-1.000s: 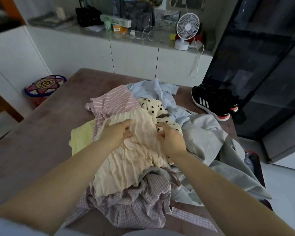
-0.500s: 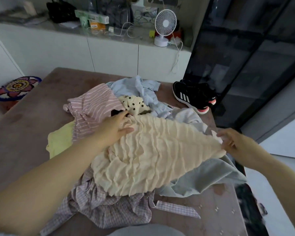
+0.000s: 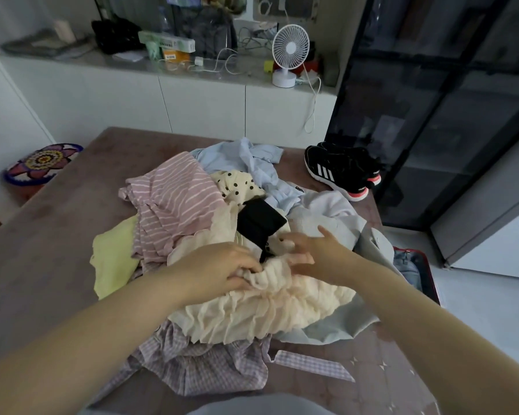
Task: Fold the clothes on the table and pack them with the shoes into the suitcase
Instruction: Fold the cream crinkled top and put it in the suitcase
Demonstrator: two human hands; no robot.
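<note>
Inspecting brown table [image 3: 57, 235] carrying heaped clothes [image 3: 174, 199]; noting white counter [image 3: 204, 106] and fan [image 3: 289, 52] at 12 o'clock.
Noting black shoes [image 3: 342, 172] at 2 o'clock and suitcase [image 3: 414, 271] at 3 o'clock, partly hidden behind table edge. Gripping bunched cream garment [image 3: 267, 310] at heap centre in curled left hand [image 3: 222, 271]; touching same garment at 3 o'clock of that grip with right hand [image 3: 315, 253], hold not being discernible.
</note>
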